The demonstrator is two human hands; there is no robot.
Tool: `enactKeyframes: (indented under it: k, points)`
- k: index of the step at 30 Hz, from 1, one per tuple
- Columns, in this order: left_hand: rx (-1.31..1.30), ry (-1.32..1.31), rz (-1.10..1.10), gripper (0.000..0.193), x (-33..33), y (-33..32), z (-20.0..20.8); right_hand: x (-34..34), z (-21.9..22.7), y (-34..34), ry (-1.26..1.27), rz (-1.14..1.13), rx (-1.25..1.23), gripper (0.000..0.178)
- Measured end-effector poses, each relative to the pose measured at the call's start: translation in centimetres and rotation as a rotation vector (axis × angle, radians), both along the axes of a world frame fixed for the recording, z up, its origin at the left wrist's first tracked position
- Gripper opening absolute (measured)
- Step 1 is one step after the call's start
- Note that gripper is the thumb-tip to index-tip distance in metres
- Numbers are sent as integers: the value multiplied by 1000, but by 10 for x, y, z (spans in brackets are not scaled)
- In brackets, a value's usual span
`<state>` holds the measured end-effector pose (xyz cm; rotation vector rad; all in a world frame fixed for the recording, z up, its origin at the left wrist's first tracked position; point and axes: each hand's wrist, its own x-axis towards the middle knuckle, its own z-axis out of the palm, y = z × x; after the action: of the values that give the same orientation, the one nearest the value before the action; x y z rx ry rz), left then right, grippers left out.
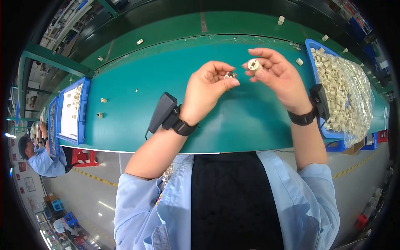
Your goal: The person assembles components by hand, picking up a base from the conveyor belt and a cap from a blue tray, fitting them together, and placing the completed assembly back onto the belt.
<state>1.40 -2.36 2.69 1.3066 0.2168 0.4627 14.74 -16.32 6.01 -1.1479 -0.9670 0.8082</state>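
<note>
between pinched right fingers [268, 54], cream cap [254, 65]

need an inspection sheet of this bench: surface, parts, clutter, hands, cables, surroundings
Surface: flat, matte green bench top.
Job's things: small cream-and-dark part in left hand; cream cylindrical piece with square opening in right hand; the two apart.
Clutter: two small cream-and-metal pieces at left.
Hands: both pinch with thumb and fingers; each wears a black wrist device.
Cables: thin black cord beside the left device.
Surroundings: blue plastic tray of cream cylinders at right, partly covered by clear plastic film; shallow blue plastic tray at left; red plastic stool.
</note>
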Motion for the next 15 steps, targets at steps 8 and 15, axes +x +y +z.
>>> enactKeyframes:
  k: [8,15]
  points:
    - [207,12,88,21,-3,-1,-18,1,-28,4,-19,-34,-43,32]
    - [319,42,27,22,-8,1,-13,-4,-33,2,-99,-60,-45,25]
